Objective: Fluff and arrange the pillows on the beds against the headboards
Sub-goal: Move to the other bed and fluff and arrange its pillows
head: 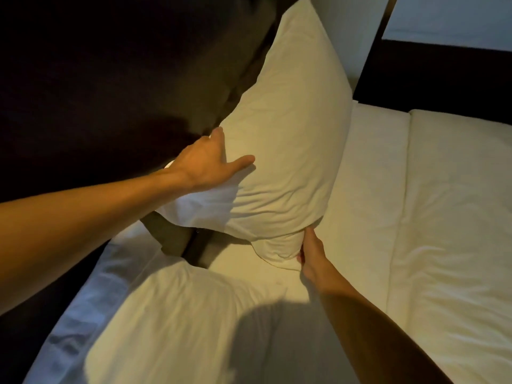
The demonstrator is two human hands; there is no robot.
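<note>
A large white pillow [288, 134] stands tilted against the dark headboard [97, 79], its top corner reaching the upper edge of the view. My left hand [210, 159] grips its left edge, thumb spread over the front and fingers tucked behind. My right hand [310, 253] pinches the pillow's lower right corner just above the sheet. A second white pillow [177, 322] lies flat on the bed below, close to me, partly under a round shadow.
The bed's white sheet [360, 217] runs to the right, meeting a folded white duvet [454, 231]. A dark olive cushion [169, 234] sits wedged under the standing pillow. A dark frame [432, 79] and pale wall lie at the upper right.
</note>
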